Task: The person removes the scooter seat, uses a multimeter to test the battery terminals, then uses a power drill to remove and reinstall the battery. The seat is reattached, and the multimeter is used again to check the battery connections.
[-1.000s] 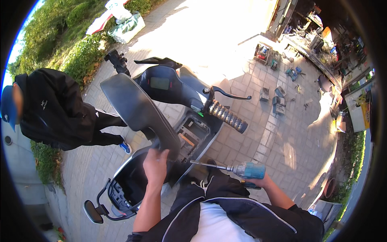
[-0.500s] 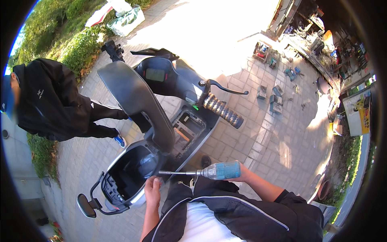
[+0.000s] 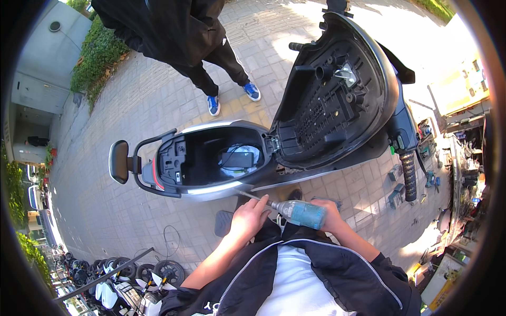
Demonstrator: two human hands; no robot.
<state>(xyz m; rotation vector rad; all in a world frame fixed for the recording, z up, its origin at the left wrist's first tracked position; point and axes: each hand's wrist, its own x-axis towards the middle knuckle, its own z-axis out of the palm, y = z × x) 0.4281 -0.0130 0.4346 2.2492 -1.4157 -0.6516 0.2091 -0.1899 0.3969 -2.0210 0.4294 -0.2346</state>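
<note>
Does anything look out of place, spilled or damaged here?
Nothing looks spilled or visibly damaged. Slightly untidy: a teal tool lies loose on the paving at the right, where it might get stepped on. The scooter seat is tipped up, but looks intact.

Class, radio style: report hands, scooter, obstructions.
Right hand grips teal power driver; left hand at its shaft. Scooter: seat raised, storage compartment open. Person stands beyond.

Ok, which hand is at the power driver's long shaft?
The left hand, its fingers at the metal shaft; the right hand is at the rear of the blue power driver.
</note>
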